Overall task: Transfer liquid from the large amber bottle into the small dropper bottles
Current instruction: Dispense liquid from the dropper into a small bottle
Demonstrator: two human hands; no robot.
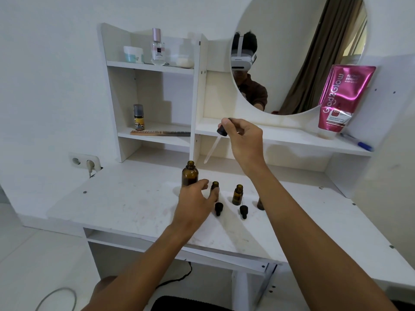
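The large amber bottle (190, 175) stands uncapped on the white desk (125, 205). My right hand (243, 140) is raised above it, pinching a black-capped glass dropper (214, 144) whose tip hangs just right of the bottle's mouth. My left hand (195, 203) rests low on the desk, fingers around a small amber dropper bottle (215, 187). A second small open bottle (238, 195) stands to its right. A third (260, 204) is mostly hidden behind my right forearm. Two black dropper caps (219, 208) (243, 211) lie in front of the bottles.
A white shelf unit (155, 66) holds jars, a perfume bottle (158, 48) and a comb (160, 133). A round mirror (298, 55) hangs behind, with a pink tube (339, 102) and a pen (357, 142) on the right ledge. A wall socket (84, 162) sits at left.
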